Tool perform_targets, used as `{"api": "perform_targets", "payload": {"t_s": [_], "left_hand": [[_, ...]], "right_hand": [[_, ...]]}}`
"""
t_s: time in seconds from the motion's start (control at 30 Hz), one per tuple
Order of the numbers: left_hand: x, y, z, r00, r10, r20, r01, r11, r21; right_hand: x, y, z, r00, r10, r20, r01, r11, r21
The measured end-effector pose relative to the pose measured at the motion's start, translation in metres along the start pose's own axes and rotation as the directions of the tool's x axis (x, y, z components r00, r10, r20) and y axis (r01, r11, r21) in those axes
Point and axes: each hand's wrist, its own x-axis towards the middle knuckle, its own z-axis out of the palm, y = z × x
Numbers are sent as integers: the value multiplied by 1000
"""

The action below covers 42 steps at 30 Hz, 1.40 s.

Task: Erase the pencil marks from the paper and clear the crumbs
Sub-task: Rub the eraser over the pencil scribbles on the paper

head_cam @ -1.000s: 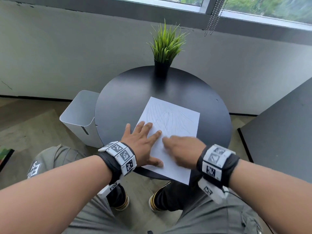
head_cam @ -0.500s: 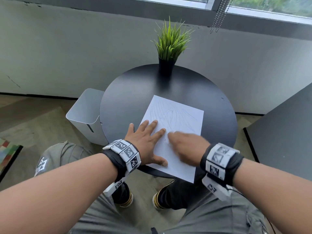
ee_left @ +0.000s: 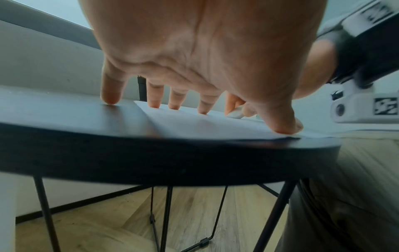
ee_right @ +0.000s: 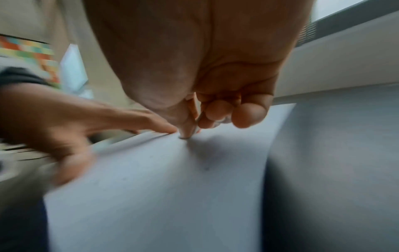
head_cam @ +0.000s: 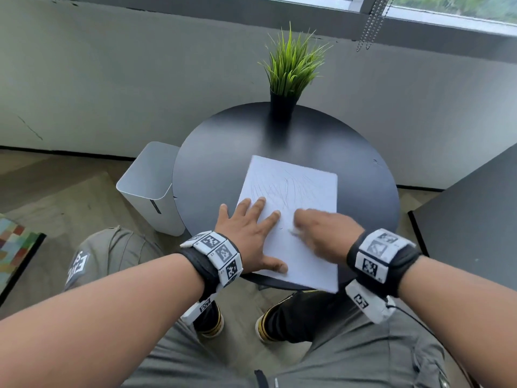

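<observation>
A white sheet of paper (head_cam: 296, 191) with faint pencil scribbles on its far half lies on the round black table (head_cam: 223, 152), its near corner hanging over the edge. My left hand (head_cam: 249, 233) lies flat with spread fingers on the paper's left edge, pressing it down; the fingertips (ee_left: 202, 109) touch the sheet. My right hand (head_cam: 321, 231), blurred, pinches a small white eraser (ee_left: 235, 113) between thumb and fingers, its tip (ee_right: 186, 133) down on the paper beside my left index finger. A few dark crumbs (ee_right: 206, 168) dot the near part of the sheet.
A potted green grass plant (head_cam: 291, 79) stands at the table's far edge. A white bin (head_cam: 151, 186) sits on the floor left of the table. A dark tabletop (head_cam: 475, 219) lies at the right. My knees and shoes are under the near edge.
My right hand has kept rubbing the eraser back and forth over a small patch near the sheet's middle. The left hand stays pressed on the paper. The head view has shifted.
</observation>
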Motion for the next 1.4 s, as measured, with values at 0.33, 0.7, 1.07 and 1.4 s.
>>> {"api": "perform_targets", "payload": {"t_s": [0.33,0.7,1.07,1.4], "left_hand": [[-11,-32,10,997,-63,-35,58,992,-108],[-10,-32,13,1000,12,-8,-13,999,-52],[-10,-32,12,1000,15,1,-15,999,-44],[-11,-31,11,1000,-5,11,6,997,-72]], "right_hand": [[0,17,-2,983,177,-48,-175,984,32],[19,-9,-11,997,18,-77,-21,999,-38],[19,-26,-10,990,-139,-25,136,985,-102],[18,-48,-11,978,-200,52,203,976,-73]]}}
